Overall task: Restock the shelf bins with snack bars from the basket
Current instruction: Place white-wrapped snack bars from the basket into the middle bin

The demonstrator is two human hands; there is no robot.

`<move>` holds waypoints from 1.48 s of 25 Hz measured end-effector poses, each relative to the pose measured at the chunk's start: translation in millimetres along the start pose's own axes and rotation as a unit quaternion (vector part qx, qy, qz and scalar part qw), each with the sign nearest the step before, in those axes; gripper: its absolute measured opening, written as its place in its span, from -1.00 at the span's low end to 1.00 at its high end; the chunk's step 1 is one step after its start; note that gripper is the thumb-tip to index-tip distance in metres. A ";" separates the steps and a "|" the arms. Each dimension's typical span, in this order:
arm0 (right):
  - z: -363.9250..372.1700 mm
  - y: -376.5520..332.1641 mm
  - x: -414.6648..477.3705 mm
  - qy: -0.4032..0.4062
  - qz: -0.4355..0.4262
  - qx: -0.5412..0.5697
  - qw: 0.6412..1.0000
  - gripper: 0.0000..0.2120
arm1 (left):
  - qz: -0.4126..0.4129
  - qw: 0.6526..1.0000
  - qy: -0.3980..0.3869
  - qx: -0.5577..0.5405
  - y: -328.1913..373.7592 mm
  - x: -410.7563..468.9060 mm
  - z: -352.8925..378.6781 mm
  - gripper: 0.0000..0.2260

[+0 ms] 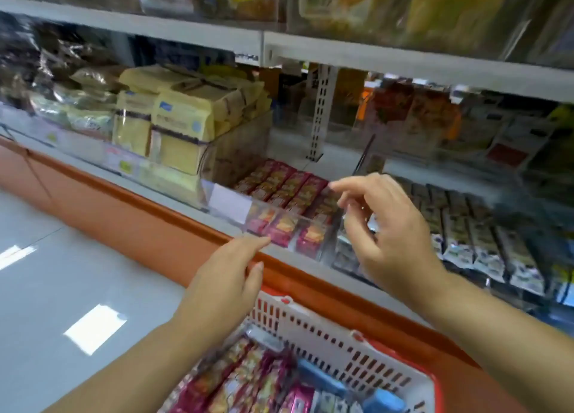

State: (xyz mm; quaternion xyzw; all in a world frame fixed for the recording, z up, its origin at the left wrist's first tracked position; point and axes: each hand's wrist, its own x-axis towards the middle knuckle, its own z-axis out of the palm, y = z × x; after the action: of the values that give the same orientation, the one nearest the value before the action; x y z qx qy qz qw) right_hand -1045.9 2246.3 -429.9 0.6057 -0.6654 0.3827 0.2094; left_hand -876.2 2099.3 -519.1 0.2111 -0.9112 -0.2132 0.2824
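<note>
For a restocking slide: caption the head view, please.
Empty left hand and right hand at a clear plastic shelf bin of maroon-wrapped snack bars, above a white slatted plastic basket.

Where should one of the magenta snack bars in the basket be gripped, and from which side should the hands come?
Probably pinch a magenta snack bar across its narrow width, near mid-length, coming from above. The bars lie roughly flat, side by side, and the basket walls block any sideways approach; only the top is open.

The left grip [228,277] reaches forward, fingers straight and together; the right grip [393,229] is higher, fingers spread, loosely bent.
</note>
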 end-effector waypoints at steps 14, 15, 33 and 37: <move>206.2 -42.0 -210.5 -0.383 0.593 0.217 0.674 -0.75 | -0.193 0.927 -0.232 0.223 -119.3 -139.9 91.0 -0.56; 207.6 -43.8 -214.4 -0.378 0.598 0.225 0.670 -0.75 | -0.189 0.926 -0.223 0.240 -118.8 -137.6 96.4 -0.58; 145.0 -41.7 -212.3 -0.085 0.670 0.478 0.562 -0.54 | -0.487 0.705 -0.153 -0.493 -22.7 -134.7 79.6 -0.73; 109.4 -43.7 -207.0 -0.027 0.659 0.490 0.570 -0.53 | -0.408 0.752 -0.243 -0.456 3.5 -133.6 63.7 -0.80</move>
State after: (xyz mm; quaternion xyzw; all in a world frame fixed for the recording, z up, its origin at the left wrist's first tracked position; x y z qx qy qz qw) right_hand -946.5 2297.7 -640.2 0.0203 -0.5965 0.6658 -0.4478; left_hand -815.2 2186.8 -621.8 0.3501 -0.5707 -0.7428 0.0001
